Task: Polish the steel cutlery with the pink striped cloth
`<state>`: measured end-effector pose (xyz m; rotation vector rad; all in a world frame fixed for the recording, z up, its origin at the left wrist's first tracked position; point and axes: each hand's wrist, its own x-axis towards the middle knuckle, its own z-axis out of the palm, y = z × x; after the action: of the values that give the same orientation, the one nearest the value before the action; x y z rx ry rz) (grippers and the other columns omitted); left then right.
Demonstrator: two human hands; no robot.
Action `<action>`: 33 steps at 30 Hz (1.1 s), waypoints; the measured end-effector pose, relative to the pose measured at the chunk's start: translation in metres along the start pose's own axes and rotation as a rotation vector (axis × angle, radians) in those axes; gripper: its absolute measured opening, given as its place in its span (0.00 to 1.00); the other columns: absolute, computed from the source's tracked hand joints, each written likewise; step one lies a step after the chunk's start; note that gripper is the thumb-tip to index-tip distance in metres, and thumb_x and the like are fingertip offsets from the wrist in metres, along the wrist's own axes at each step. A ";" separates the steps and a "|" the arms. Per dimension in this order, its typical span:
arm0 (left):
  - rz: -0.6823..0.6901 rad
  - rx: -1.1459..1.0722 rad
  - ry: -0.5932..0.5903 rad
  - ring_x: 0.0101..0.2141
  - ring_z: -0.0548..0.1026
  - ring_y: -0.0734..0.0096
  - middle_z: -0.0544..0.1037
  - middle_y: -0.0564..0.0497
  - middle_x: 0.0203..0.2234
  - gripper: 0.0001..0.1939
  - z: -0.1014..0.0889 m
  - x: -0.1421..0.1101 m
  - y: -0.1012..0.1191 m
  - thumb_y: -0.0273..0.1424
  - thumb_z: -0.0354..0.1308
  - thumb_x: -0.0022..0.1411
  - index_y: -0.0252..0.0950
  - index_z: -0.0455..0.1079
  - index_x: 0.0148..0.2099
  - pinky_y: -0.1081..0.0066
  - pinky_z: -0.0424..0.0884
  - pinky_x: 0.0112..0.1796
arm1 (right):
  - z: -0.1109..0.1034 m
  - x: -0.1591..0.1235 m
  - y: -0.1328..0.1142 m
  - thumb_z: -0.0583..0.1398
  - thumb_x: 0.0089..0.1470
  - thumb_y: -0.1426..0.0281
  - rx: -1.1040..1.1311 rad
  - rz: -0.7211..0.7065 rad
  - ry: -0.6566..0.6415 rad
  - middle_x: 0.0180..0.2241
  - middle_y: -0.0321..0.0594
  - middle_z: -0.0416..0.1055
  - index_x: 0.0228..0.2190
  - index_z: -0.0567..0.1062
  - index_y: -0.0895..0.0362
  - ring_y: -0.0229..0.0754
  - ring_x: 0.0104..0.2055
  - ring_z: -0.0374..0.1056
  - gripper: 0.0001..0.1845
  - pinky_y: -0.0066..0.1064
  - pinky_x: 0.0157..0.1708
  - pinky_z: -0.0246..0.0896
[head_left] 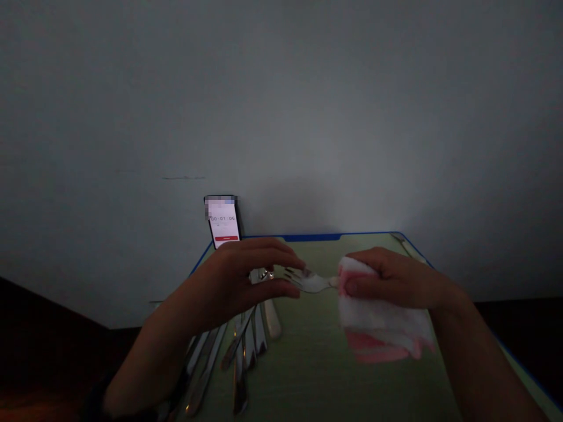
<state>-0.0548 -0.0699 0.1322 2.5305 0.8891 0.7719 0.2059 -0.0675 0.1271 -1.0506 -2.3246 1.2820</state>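
Note:
A metal fork (313, 283) is held level above the table, its tines pointing left. My left hand (246, 275) has its thumb and fingertips closed about the tine end, at the edges. My right hand (391, 278) grips a white and pink cloth (373, 319) wrapped around the fork's handle, so most of that handle is hidden. The cloth's loose part hangs below the hand. Under my left hand lies a loose pile of cutlery (246, 340), handles toward me; its far ends are partly covered by the hand.
A phone (225, 220) showing a running timer leans on the grey wall (308, 117) at the table's back left. The greenish table (316, 375) has a blue rim. Another piece of cutlery (407, 246) lies at its back right corner. The light is dim.

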 end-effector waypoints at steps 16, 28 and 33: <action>-0.169 -0.047 -0.172 0.31 0.72 0.76 0.76 0.55 0.31 0.12 0.008 0.006 0.009 0.38 0.49 0.62 0.40 0.72 0.38 0.78 0.65 0.32 | 0.011 0.010 -0.006 0.53 0.53 0.58 -0.162 -0.027 -0.076 0.23 0.33 0.64 0.29 0.68 0.59 0.31 0.23 0.58 0.16 0.21 0.20 0.50; -0.215 0.024 -0.344 0.31 0.73 0.73 0.77 0.52 0.31 0.18 0.012 0.009 0.012 0.42 0.45 0.63 0.39 0.72 0.43 0.76 0.63 0.30 | 0.014 0.009 -0.012 0.53 0.52 0.56 -0.391 0.024 -0.051 0.24 0.37 0.68 0.29 0.71 0.59 0.34 0.25 0.61 0.18 0.24 0.22 0.47; -0.189 -0.003 -0.337 0.32 0.73 0.73 0.77 0.52 0.32 0.17 0.014 0.010 0.014 0.42 0.46 0.63 0.40 0.71 0.43 0.76 0.63 0.30 | 0.015 0.010 -0.011 0.53 0.52 0.55 -0.377 0.016 -0.071 0.24 0.37 0.69 0.28 0.71 0.59 0.33 0.24 0.61 0.19 0.24 0.21 0.47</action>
<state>-0.0338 -0.0754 0.1314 2.4275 0.9859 0.2770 0.1855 -0.0732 0.1267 -1.1493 -2.6860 0.9166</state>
